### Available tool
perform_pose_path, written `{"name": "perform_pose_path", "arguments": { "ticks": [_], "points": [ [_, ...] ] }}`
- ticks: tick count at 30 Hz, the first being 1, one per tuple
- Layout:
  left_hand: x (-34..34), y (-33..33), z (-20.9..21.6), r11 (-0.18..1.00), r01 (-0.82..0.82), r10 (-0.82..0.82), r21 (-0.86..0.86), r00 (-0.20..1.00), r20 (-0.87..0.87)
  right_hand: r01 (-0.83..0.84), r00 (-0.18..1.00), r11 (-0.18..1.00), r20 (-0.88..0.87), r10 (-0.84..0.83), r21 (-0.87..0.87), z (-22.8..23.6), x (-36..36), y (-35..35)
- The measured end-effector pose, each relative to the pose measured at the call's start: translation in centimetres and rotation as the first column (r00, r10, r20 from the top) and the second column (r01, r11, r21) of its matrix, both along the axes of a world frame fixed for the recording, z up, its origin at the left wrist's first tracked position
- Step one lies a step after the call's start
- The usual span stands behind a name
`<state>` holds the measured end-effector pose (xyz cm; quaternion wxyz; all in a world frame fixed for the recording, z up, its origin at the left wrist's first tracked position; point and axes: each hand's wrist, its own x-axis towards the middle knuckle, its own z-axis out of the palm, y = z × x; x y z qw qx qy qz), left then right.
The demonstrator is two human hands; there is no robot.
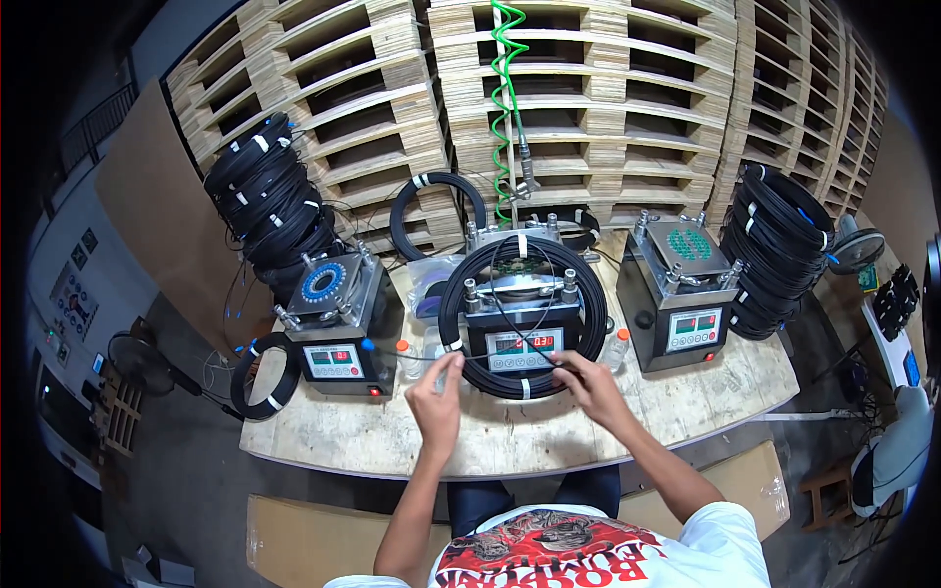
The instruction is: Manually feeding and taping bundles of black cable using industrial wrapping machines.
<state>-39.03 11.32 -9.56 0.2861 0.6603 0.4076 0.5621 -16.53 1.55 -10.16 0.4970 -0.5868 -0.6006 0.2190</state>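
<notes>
A coil of black cable (454, 304), bound with white bands, stands round the front of the middle machine (477, 319), whose lit display shows through the ring. At the coil's lower left, my left hand (436, 397) pinches the thin cable. From those fingers a loose end runs left to a blue cap (368, 345). My right hand (594, 394) is closed at the coil's lower right, thumb and fingers together on the cable. Its fingertips partly hide what they grip. Between the hands, a stretch of cable crosses in front of the display.
Similar machines stand at left (333, 323) and right (681, 289). Cable coils are piled at far left (265, 196) and far right (779, 245). Bottles with orange caps (618, 345) flank the middle machine. Behind the wooden table (647, 412) rise stacked pallets (608, 108); a green spiral hose (502, 88) hangs there.
</notes>
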Motion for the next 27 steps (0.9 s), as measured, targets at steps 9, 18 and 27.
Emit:
{"name": "perform_pose_path", "arguments": {
  "ticks": [9,18,27],
  "points": [
    [0.9,10.2,1.2,0.855,0.45,-0.062,-0.257,0.582,0.811,0.469,0.814,0.868,0.3,-0.497,0.164,2.6,7.2,1.1],
    [4.2,18.3,2.9,0.771,0.566,0.025,-0.291,0.431,0.902,0.321,0.534,0.933,-0.845,-0.036,0.163,2.5,11.6,11.2],
    [6.4,28.2,3.2,0.382,0.789,-0.27,-0.48,0.593,0.759,0.309,0.786,0.935,-0.507,-0.354,-0.175,3.6,16.0,21.8]
  ]
}}
